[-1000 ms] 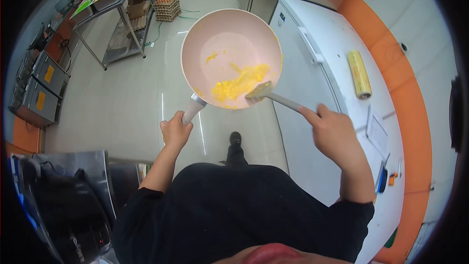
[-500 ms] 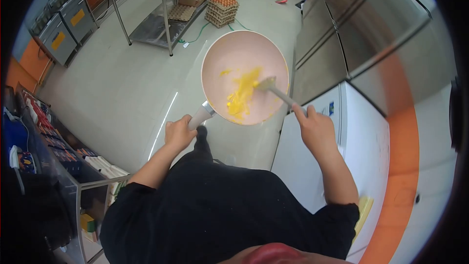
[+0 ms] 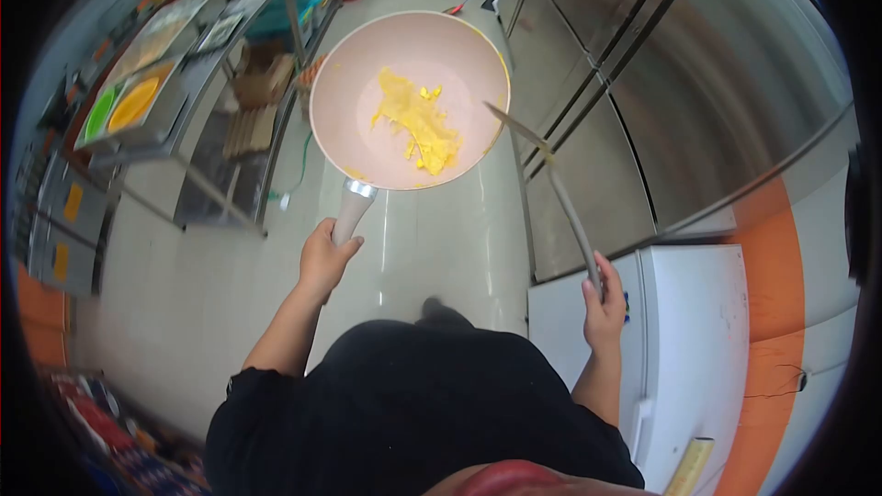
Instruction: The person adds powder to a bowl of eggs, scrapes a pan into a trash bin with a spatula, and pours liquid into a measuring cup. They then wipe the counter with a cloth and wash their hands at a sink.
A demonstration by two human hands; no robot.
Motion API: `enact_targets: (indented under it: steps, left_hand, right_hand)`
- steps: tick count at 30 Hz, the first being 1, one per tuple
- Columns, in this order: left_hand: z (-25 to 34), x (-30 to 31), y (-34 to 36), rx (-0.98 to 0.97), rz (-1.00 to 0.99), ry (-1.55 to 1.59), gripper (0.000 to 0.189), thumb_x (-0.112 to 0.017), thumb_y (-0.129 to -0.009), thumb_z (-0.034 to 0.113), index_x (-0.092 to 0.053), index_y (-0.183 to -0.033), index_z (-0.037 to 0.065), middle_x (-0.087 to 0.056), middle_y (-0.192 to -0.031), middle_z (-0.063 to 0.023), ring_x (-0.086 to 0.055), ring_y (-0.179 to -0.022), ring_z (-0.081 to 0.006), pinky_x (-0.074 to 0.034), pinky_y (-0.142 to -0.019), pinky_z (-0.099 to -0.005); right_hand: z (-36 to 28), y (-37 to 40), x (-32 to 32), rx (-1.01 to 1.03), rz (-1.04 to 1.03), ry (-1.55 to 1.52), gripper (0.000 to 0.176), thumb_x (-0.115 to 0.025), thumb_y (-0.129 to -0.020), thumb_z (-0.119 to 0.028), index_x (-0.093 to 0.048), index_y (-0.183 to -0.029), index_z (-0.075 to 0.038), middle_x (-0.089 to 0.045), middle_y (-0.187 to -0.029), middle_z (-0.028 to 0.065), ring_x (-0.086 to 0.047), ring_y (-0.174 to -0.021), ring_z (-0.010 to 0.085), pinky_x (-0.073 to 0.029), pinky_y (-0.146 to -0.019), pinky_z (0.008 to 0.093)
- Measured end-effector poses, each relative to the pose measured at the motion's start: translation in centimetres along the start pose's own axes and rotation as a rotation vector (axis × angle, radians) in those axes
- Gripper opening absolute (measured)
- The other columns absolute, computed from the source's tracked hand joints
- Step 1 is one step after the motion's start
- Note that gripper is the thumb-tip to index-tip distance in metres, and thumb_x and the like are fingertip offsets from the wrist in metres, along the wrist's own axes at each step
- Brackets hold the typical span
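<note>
Clear down the middle over bare floor (image 3: 441,239); hemmed left by a steel table (image 3: 197,83), right by steel fridge doors (image 3: 680,101) and, just beside the right hand (image 3: 602,308), a white chest freezer (image 3: 698,340)

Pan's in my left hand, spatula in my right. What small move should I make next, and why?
Probably lower the spatula into the pan and gather the egg. The blade hangs beside the pan's right rim, clear of the egg, which lies spread across the middle. Your left hand holds the handle and your right hand the spatula, so nothing needs regripping.
</note>
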State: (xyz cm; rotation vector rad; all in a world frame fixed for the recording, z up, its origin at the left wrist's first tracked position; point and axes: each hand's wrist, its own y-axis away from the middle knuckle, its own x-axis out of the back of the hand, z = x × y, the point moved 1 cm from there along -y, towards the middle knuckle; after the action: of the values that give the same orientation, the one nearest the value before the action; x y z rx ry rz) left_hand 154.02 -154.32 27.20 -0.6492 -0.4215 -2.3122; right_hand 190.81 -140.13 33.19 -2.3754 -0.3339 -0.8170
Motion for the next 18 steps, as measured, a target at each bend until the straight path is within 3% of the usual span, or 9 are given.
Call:
enact_targets:
  steps: [1, 2, 3, 4, 6, 10, 13, 15, 18]
  left_hand:
    - [0.5, -0.8, -3.2, -0.033, -0.004, -0.015, 0.028, -0.063, -0.074, 0.016, -0.051, -0.096, 0.003, -0.06, -0.084, -0.0139, -0.056, -0.065, -0.0208, -0.046, -0.064, -0.0334]
    - [0.4, -1.2, -6.3, -0.142, -0.168, 0.247, 0.032, -0.062, -0.075, 0.014, -0.047, -0.102, 0.005, -0.058, -0.087, -0.0122, -0.053, -0.062, -0.017, -0.045, -0.061, -0.0309]
    - [1.2, -2.3, -9.8, -0.251, -0.337, 0.508, 0.037, -0.061, -0.076, 0.012, -0.043, -0.108, 0.006, -0.056, -0.09, -0.0104, -0.05, -0.06, -0.0132, -0.044, -0.059, -0.0285]
    - [2.5, -4.0, -13.1, -0.272, -0.338, 0.505, 0.037, -0.061, -0.076, 0.012, -0.043, -0.108, 0.006, -0.056, -0.09, -0.0104, -0.05, -0.06, -0.0132, -0.044, -0.059, -0.0285]
    - [6.0, -8.0, -18.3, 0.056, -0.771, 1.002, 0.046, -0.057, -0.078, 0.006, -0.032, -0.116, 0.01, -0.05, -0.088, -0.0057, -0.045, -0.056, -0.0083, -0.041, -0.053, -0.0242]
    - [11.3, -12.1, -32.3, 0.197, -0.678, 1.13, 0.042, -0.053, -0.078, 0.001, -0.03, -0.112, 0.011, -0.045, -0.077, -0.0028, -0.036, -0.051, -0.0064, -0.037, -0.049, -0.0228]
    - [11.2, -15.2, -40.6, 0.267, -0.596, 1.053, 0.04, -0.052, -0.078, 0.0, -0.029, -0.109, 0.01, -0.046, -0.076, -0.0042, -0.037, -0.051, -0.0075, -0.037, -0.049, -0.0231]
    - [10.0, -16.7, -45.9, 0.314, -0.518, 1.042, 0.04, -0.051, -0.077, -0.001, -0.028, -0.108, 0.01, -0.046, -0.076, -0.0051, -0.038, -0.051, -0.0084, -0.037, -0.048, -0.0239]
    - [8.8, -17.7, -54.8, 0.392, -0.407, 1.011, 0.04, -0.049, -0.077, -0.002, -0.026, -0.107, 0.009, -0.045, -0.074, -0.0067, -0.04, -0.052, -0.0101, -0.038, -0.048, -0.0254]
  right_hand:
    - [1.8, -1.2, -1.4, -0.164, 0.068, -0.266, 0.038, -0.052, -0.082, -0.003, -0.048, -0.119, -0.002, -0.056, -0.11, 0.0114, -0.055, -0.094, 0.0172, -0.042, -0.073, 0.0254]
    - [2.7, -3.2, -3.0, -0.315, 0.132, -0.534, 0.04, -0.051, -0.082, -0.003, -0.046, -0.122, -0.002, -0.054, -0.113, 0.0108, -0.054, -0.095, 0.0149, -0.042, -0.072, 0.0232]
    - [4.4, -6.2, -4.1, -0.302, 0.161, -0.544, 0.04, -0.051, -0.082, -0.003, -0.046, -0.122, -0.002, -0.054, -0.113, 0.0108, -0.054, -0.095, 0.0149, -0.042, -0.072, 0.0232]
    - [6.0, -9.3, -4.7, -0.331, 0.163, -0.609, 0.041, -0.05, -0.083, -0.002, -0.044, -0.124, -0.002, -0.052, -0.114, 0.0105, -0.053, -0.096, 0.0138, -0.041, -0.072, 0.0211]
    - [8.0, -16.2, -5.9, -0.328, 0.175, -0.658, 0.042, -0.049, -0.084, -0.002, -0.041, -0.125, -0.002, -0.051, -0.115, 0.0098, -0.054, -0.088, 0.0136, -0.043, -0.066, 0.0236]
    - [12.5, -31.4, -9.9, 0.047, 0.231, -0.192, 0.042, -0.049, -0.083, -0.002, -0.042, -0.125, -0.001, -0.055, -0.108, 0.0086, -0.05, -0.067, 0.0119, -0.042, -0.057, 0.0284]
    - [12.0, -41.6, -13.7, 0.223, 0.065, 0.066, 0.039, -0.052, -0.082, -0.004, -0.049, -0.121, -0.009, -0.057, -0.098, 0.0103, -0.055, -0.067, 0.0209, -0.045, -0.057, 0.0355]
    - [12.3, -47.0, -17.8, 0.121, -0.254, 0.288, 0.037, -0.054, -0.081, -0.008, -0.053, -0.117, -0.015, -0.052, -0.082, 0.0103, -0.056, -0.067, 0.0274, -0.047, -0.058, 0.0378]
    - [14.3, -55.4, -24.8, 0.234, -0.513, 0.453, 0.037, -0.054, -0.079, -0.009, -0.055, -0.115, -0.017, -0.047, -0.073, 0.0093, -0.054, -0.058, 0.0291, -0.047, -0.052, 0.0394]
